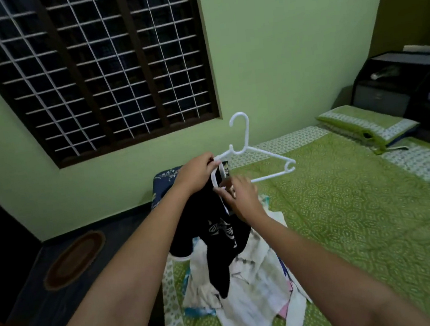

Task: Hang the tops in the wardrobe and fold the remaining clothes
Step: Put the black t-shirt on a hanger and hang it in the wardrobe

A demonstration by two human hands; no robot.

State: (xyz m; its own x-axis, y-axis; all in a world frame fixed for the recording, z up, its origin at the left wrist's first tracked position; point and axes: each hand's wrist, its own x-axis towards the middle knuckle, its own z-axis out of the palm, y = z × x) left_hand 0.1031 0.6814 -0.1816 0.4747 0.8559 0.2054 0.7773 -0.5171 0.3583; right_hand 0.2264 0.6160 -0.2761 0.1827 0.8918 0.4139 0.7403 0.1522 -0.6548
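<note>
Over the bed (348, 214), the left hand (196, 173) grips the neck of a black top (217, 243) and one end of a white hanger (259, 157). The right hand (242, 200), blurred, seems to pinch the collar's edge. Pale clothes (250, 298) lie heaped beneath, touching the top's hem.

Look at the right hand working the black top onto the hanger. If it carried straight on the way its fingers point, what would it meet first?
The right hand points up and left, so it would likely first meet the white hanger arm, then the left hand gripping it. Depth is unclear.
</note>
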